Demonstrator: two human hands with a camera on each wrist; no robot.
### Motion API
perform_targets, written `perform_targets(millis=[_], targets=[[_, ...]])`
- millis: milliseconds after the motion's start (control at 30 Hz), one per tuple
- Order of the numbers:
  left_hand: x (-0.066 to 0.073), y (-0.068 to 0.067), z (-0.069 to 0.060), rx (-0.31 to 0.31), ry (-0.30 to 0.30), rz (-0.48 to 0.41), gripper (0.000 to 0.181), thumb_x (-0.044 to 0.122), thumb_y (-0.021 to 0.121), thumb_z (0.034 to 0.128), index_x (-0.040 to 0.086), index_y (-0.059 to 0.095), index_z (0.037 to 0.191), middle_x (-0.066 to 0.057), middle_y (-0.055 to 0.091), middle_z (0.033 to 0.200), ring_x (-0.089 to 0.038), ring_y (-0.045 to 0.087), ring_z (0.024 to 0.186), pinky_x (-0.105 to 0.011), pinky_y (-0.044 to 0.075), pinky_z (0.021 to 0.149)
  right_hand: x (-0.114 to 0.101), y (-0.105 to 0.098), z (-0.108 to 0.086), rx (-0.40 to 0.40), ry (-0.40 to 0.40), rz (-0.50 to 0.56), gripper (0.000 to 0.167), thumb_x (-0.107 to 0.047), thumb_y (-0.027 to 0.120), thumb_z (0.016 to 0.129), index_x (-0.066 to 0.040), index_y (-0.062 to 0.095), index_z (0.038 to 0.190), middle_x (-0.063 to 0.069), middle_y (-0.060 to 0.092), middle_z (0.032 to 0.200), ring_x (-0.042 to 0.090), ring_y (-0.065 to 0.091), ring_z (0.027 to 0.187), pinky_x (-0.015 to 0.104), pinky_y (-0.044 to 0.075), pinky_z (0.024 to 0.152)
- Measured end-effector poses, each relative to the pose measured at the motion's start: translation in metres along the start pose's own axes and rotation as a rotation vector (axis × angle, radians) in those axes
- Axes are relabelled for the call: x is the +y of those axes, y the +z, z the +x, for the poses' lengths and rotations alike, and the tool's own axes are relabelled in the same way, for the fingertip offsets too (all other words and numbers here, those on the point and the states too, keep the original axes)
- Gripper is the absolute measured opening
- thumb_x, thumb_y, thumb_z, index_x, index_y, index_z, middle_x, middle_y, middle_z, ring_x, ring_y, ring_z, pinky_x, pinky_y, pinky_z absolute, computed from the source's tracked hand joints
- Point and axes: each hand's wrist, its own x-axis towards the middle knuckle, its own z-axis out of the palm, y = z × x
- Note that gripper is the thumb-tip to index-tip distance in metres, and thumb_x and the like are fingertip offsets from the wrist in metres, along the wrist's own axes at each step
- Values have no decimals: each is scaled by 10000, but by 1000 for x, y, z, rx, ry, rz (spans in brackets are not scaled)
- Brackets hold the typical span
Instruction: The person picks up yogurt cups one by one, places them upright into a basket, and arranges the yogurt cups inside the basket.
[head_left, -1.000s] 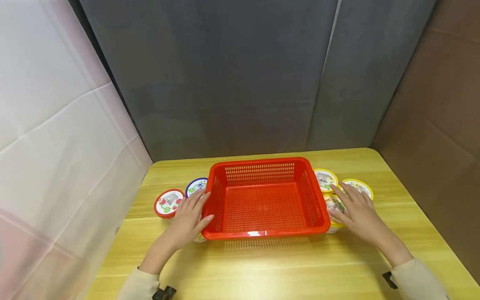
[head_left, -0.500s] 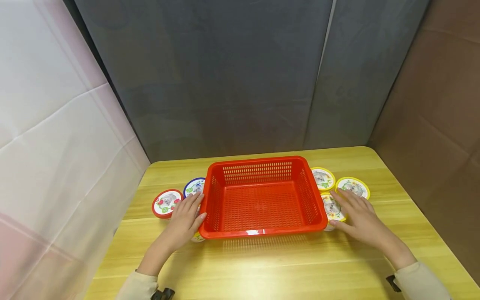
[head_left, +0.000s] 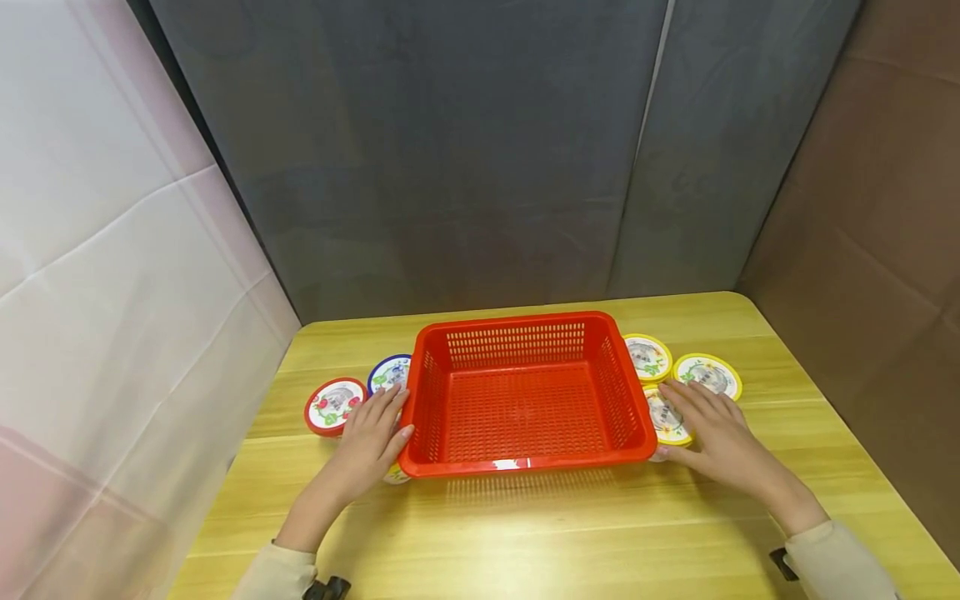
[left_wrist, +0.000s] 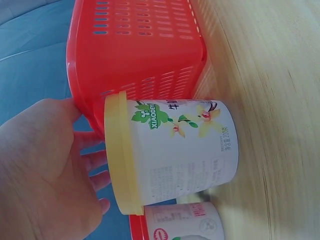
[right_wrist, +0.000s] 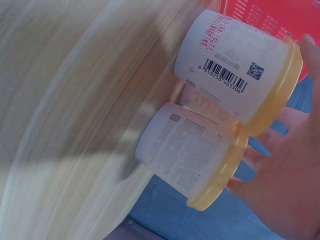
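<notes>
An empty red basket [head_left: 525, 408] sits mid-table. My left hand [head_left: 369, 446], fingers extended, lies against its left rim, above a yellow-lidded cup [left_wrist: 180, 150] seen in the left wrist view. A blue-rimmed cup [head_left: 389, 373] and a red-rimmed cup [head_left: 335, 406] are beside that hand. To the basket's right are three yellow-rimmed cups, at the back [head_left: 647, 358], at the right [head_left: 708, 375] and nearest the basket's front corner [head_left: 666, 417]. My right hand [head_left: 720, 442] rests with relaxed fingers at the lids of the latter two, thumb near the basket's corner.
The wooden table [head_left: 510, 542] carries all of this. A grey panel [head_left: 465, 167] rises behind it, a whitish sheet [head_left: 135, 250] hangs at the left and a brown one [head_left: 877, 233] at the right.
Since a second ago the view has shifted slightly. The right thumb has moved in toward the basket's front right corner. Basket and cups look the same in relation to each other.
</notes>
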Motion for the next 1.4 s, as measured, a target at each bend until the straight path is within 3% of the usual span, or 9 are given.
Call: perform_targets(millis=[233, 767, 1400], targets=[[1, 0, 1, -4, -4, -1, 580, 331, 483, 1029, 59, 356, 1525, -165, 348, 1596, -423, 282, 1467, -689, 193, 1168, 2, 3, 2, -19, 7, -7, 938, -581, 721, 809, -161, 326, 1549, 191, 347, 1582, 469, 271, 1437, 704, 181, 1113], [-2, 1, 0, -32, -28, -9, 590, 353, 465, 1034, 75, 334, 1537, -168, 326, 1606, -432, 254, 1477, -694, 177, 1171, 6, 7, 0, 86, -24, 28, 948, -530, 817, 730, -107, 429, 1485, 159, 454, 1458, 421, 321, 1375, 653, 239, 1078], [-4, 1, 1, -46, -37, -13, 605, 372, 462, 1033, 80, 318, 1544, -168, 310, 1613, -429, 238, 1485, -691, 161, 1180, 9, -10, -9, 137, 16, 55, 886, -427, 830, 756, -78, 431, 1466, 189, 472, 1425, 416, 351, 1321, 664, 275, 1032]])
